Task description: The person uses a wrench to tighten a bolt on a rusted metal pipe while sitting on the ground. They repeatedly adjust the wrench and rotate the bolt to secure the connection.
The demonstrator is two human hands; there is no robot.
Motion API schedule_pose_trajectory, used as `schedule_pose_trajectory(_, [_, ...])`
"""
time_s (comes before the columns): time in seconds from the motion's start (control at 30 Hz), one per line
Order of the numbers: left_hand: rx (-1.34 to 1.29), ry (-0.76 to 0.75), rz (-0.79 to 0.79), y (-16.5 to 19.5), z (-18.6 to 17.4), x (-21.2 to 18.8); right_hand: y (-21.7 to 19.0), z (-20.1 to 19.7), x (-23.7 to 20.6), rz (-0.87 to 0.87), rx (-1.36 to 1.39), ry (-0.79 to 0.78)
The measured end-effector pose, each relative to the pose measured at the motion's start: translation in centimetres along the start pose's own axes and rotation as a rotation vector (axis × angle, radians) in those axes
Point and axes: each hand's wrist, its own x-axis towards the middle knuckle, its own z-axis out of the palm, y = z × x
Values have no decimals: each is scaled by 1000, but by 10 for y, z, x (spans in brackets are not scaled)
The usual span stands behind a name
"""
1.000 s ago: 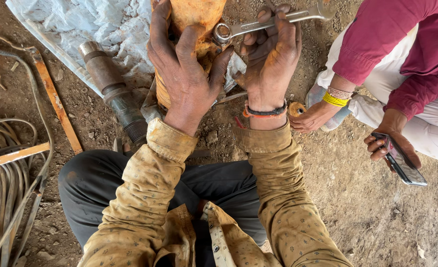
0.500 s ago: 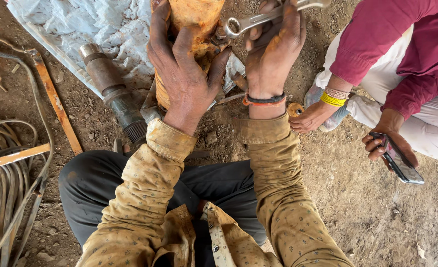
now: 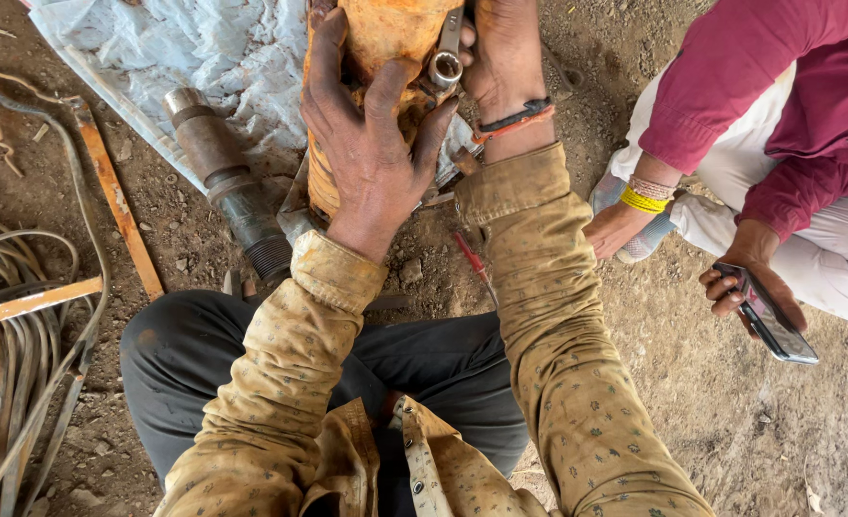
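Observation:
My left hand point(image 3: 371, 144) lies flat with spread fingers on a rusty orange metal part point(image 3: 385, 43) that stands on the ground in front of my knees. My right hand point(image 3: 505, 57) grips a steel ring spanner point(image 3: 443, 57) held upright against the right side of the part, its ring end pointing down toward me. The top of the part and the spanner's upper end are cut off by the frame edge. A dark band sits on my right wrist.
A rusty threaded pipe point(image 3: 227, 191) lies on a grey plastic sheet point(image 3: 203, 57) to the left. Orange metal strips point(image 3: 117, 201) and coiled cables point(image 3: 12, 316) lie far left. A red-handled tool point(image 3: 472, 258) lies on the dirt. A squatting person at right holds a phone point(image 3: 773, 330).
My right hand has swung the spanner from lying crosswise over the part to standing upright beside it. My left hand has stayed pressed on the part. The view has shifted slightly.

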Motion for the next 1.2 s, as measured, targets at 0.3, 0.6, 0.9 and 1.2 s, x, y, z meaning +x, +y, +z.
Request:
schedule_pose_trajectory(0.3, [15, 4, -10, -2, 3, -2, 3, -15, 5, -68, -41, -140])
schedule_pose_trajectory(0.6, [4, 6, -22, 0, 2, -1, -3, -5, -3, -112, -88, -143])
schedule_pose_trajectory(0.9, [-3, 11, -19, -2, 4, -1, 7, -13, -2, -66, -5, -102])
schedule_pose_trajectory(1.2, [-6, 15, -19, -2, 3, -1, -13, 17, -22, -122, -42, 52])
